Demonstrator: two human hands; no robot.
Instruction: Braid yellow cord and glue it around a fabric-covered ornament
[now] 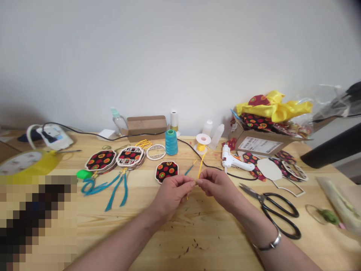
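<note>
Yellow cord (pixel 202 165) gripped at the fingertips of the right hand (pixel 216 185).
The left hand (pixel 175 191) is pinched closed just beside that grip; what is held in it is mostly hidden. Beyond the left hand, a patterned panel (pixel 167 172) is laid flat, with a blue thread cone (pixel 171 143) stood upright farther back. To the grip's right, a white glue gun (pixel 235 161) and black-handled scissors (pixel 263 197) are noted.

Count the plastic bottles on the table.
3 in view: the spray bottle, left of the low brown box by the wall; an upright cloudy bottle behind the yellow thread spool; and a tilted bottle just right of that. Others may be hidden.
</note>
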